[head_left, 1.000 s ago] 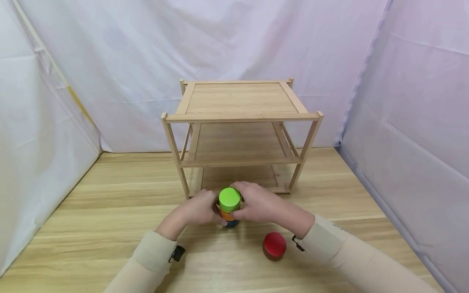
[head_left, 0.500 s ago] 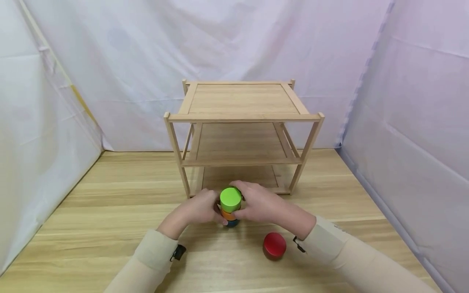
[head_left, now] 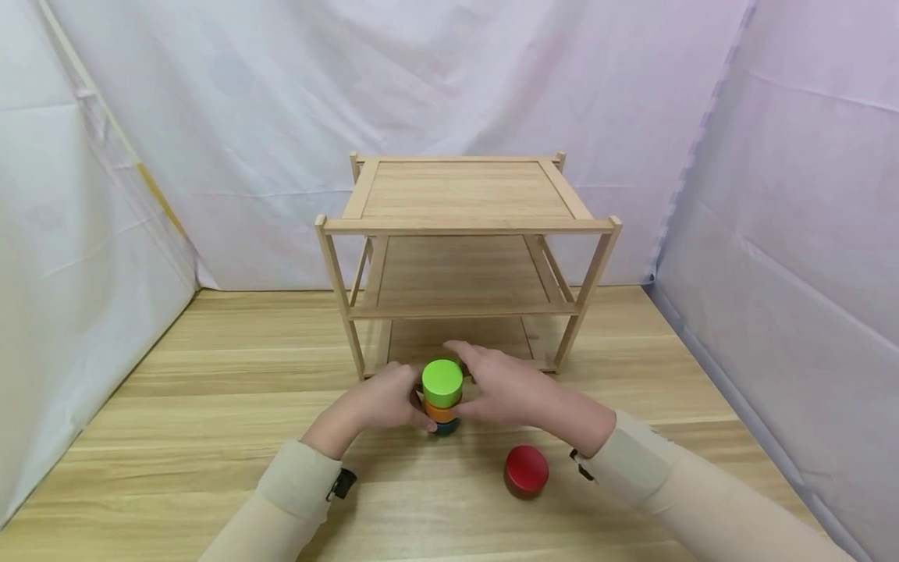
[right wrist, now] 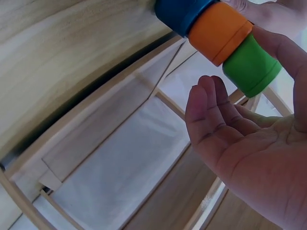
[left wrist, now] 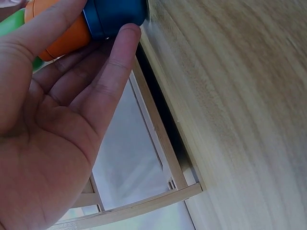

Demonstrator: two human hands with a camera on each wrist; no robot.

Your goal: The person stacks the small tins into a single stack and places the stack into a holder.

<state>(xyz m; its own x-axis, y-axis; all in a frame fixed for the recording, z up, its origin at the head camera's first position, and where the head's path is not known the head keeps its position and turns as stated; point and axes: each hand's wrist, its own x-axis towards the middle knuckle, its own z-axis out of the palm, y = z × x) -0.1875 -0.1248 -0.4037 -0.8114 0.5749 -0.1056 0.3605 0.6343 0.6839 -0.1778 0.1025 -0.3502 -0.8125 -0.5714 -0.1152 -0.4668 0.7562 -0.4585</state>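
A stack of small round cylinders stands upright on the table before the rack: dark blue [head_left: 445, 428] at the bottom, orange [right wrist: 219, 32] in the middle, green [head_left: 442, 382] on top. My left hand [head_left: 386, 398] holds the lower stack from the left; its thumb lies across the orange cylinder and a fingertip reaches the blue one in the left wrist view. On the right, my right hand [head_left: 509, 390] stands with fingers spread apart from the green cylinder, thumb close to the stack. A red cylinder [head_left: 527, 471] sits alone nearer to me, below my right wrist.
Just behind the stack stands a wooden rack [head_left: 463, 226] with three shelves; its front bottom rail is close to both hands. White cloth [head_left: 281, 117] hangs at the back and both sides of the wooden table [head_left: 232, 437].
My right hand has loosened from the green and orange cylinders, its fingers spreading as it shifts slightly right. The left hand, the stack and the red cylinder stay in place.
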